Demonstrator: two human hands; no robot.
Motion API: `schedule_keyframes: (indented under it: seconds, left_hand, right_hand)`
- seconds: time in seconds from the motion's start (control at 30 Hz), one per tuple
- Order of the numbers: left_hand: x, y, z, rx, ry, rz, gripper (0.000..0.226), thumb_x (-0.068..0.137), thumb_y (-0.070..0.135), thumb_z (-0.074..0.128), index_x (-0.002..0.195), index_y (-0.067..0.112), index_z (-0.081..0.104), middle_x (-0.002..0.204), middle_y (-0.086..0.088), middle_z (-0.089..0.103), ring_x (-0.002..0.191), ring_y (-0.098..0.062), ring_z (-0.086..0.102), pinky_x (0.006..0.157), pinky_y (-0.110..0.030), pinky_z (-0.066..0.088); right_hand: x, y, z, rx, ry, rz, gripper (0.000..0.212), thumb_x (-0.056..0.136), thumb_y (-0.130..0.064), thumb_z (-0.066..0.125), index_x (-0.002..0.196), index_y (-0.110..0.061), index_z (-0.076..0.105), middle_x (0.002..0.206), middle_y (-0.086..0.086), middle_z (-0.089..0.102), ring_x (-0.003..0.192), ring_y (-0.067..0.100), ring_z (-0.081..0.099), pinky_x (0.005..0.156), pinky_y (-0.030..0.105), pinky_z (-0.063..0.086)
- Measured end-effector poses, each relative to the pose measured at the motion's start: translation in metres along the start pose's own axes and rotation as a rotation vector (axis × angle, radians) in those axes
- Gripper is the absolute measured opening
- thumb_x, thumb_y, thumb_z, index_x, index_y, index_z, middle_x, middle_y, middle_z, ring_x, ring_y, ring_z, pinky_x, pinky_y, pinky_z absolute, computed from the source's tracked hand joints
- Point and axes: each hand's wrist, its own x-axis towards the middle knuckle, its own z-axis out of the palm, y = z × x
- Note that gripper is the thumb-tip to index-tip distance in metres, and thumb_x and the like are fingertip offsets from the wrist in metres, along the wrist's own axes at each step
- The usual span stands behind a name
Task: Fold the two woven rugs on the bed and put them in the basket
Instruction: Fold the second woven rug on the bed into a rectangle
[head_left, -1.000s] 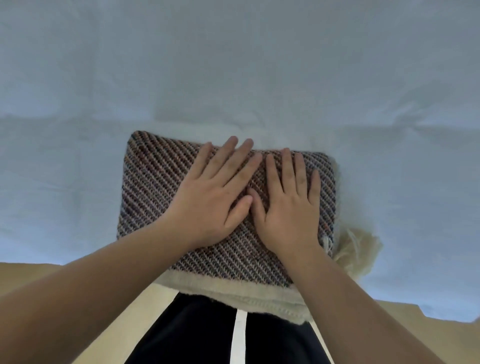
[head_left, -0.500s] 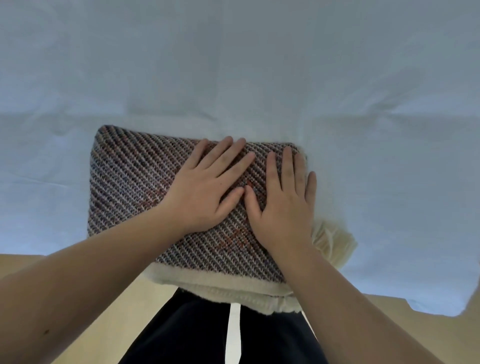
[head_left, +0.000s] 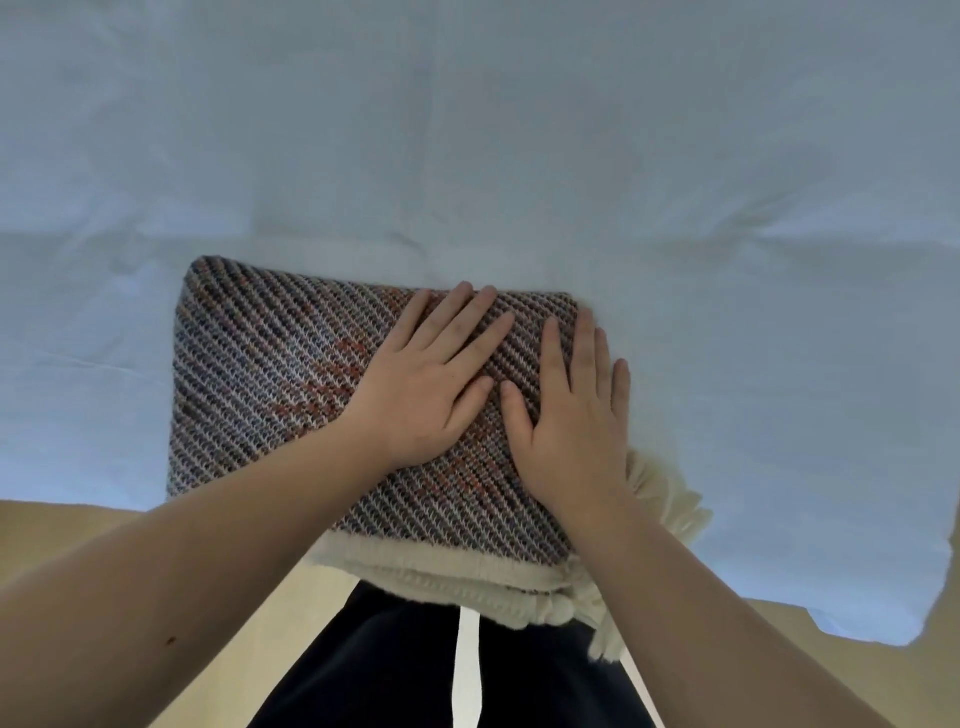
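A: Rug (head_left: 291, 374), woven, folded — lying at the near edge of the bed (head_left: 467, 130), cream fringe (head_left: 447, 571) hanging past it.

B: Hands?

A: Left hand (head_left: 421, 395) flat on the weave, fingers straight, gripping nothing. Right hand (head_left: 571, 426) just beside it, likewise flat, pressing near the right edge.

B: Risk?

A: Thick layers — likely to spring open once pressure lifts; the overhang could drag the bundle off. Basket not in view.
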Motion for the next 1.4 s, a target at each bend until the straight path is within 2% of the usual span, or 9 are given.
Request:
schedule_keyframes:
  seconds: [0.43,0.57,0.63,0.73,0.8,0.9,1.07,1.2,1.4]
  left_hand:
    - [-0.017,-0.012,0.007,-0.019,-0.079,-0.001,0.076,0.098,0.059,0.026,0.16,0.018,0.008,0.167,-0.007,0.001,0.154,-0.023,-0.004,0.124,-0.048,0.002]
    - [-0.018,-0.012,0.004,-0.042,-0.051,-0.005,0.076,0.099,0.058,0.028,0.16,0.018,0.009,0.167,-0.007,0.002,0.154,-0.023,-0.004,0.124,-0.048,0.004]
    - [-0.02,-0.009,0.0,-0.059,-0.008,-0.02,0.074,0.099,0.056,0.032,0.159,0.016,0.015,0.167,-0.009,0.007,0.154,-0.024,0.001,0.124,-0.049,0.007]
    - [-0.031,-0.003,-0.006,-0.107,0.143,-0.045,0.061,0.098,0.045,0.049,0.147,0.01,0.046,0.156,-0.016,0.037,0.147,-0.033,0.03,0.119,-0.053,0.023]
    - [-0.04,0.004,-0.008,-0.143,0.255,-0.073,0.042,0.094,0.036,0.06,0.128,0.011,0.064,0.135,-0.013,0.059,0.127,-0.034,0.052,0.105,-0.051,0.04]
    - [-0.045,0.026,-0.022,-0.363,0.262,-0.243,0.033,0.092,0.036,0.06,0.117,0.017,0.071,0.119,-0.003,0.068,0.111,-0.021,0.061,0.095,-0.042,0.049]
    - [-0.048,0.042,-0.047,-1.078,0.075,-0.575,0.052,0.094,0.056,0.051,0.136,0.027,0.06,0.137,0.013,0.06,0.128,-0.003,0.051,0.112,-0.035,0.04]
    - [-0.064,0.034,-0.078,-1.617,0.084,-0.671,0.044,0.092,0.041,0.058,0.132,0.022,0.062,0.119,0.009,0.071,0.111,-0.005,0.066,0.089,-0.018,0.052]
    - [-0.101,-0.005,-0.1,-1.825,0.044,-0.787,0.04,0.087,0.033,0.07,0.122,0.014,0.065,0.109,-0.009,0.074,0.102,-0.026,0.072,0.085,-0.035,0.058]
  right_hand:
    - [-0.002,-0.017,-0.015,0.196,-0.052,0.056,0.074,0.096,-0.048,0.053,0.158,-0.028,0.017,0.166,0.011,-0.001,0.148,0.032,0.017,0.117,0.044,0.022]
    - [-0.005,-0.025,-0.025,0.37,-0.05,0.128,0.077,0.092,-0.042,0.064,0.156,-0.032,0.022,0.166,-0.001,0.005,0.148,0.012,0.014,0.113,0.023,0.017]
    - [-0.006,-0.029,-0.034,0.494,-0.013,0.212,0.084,0.087,-0.041,0.07,0.156,-0.033,0.023,0.162,-0.006,0.018,0.14,-0.002,0.021,0.11,0.017,0.02]
    - [-0.01,-0.03,-0.048,0.725,0.047,0.492,0.093,0.078,-0.049,0.078,0.153,-0.032,0.025,0.139,-0.014,0.047,0.122,0.005,0.05,0.108,0.033,0.04]
    - [-0.016,-0.028,-0.054,0.811,-0.034,0.634,0.076,0.075,-0.053,0.079,0.139,-0.03,0.044,0.112,-0.022,0.058,0.099,0.004,0.061,0.1,0.039,0.05]
    - [-0.027,-0.031,-0.055,0.923,-0.191,0.661,0.03,0.076,-0.047,0.08,0.097,-0.03,0.067,0.085,-0.016,0.074,0.081,0.006,0.071,0.086,0.042,0.059]
    - [-0.03,-0.057,-0.07,0.947,-0.274,0.481,0.009,0.085,-0.039,0.072,0.094,-0.035,0.07,0.089,-0.018,0.075,0.085,0.004,0.071,0.086,0.042,0.059]
    - [-0.037,-0.08,-0.088,0.914,-0.476,0.288,0.021,0.088,-0.03,0.064,0.107,-0.039,0.07,0.097,-0.015,0.074,0.092,0.006,0.07,0.087,0.041,0.057]
    - [-0.035,-0.129,-0.095,0.845,-0.765,0.003,0.035,0.092,-0.02,0.057,0.111,-0.048,0.061,0.1,-0.017,0.068,0.089,-0.002,0.064,0.078,0.02,0.05]
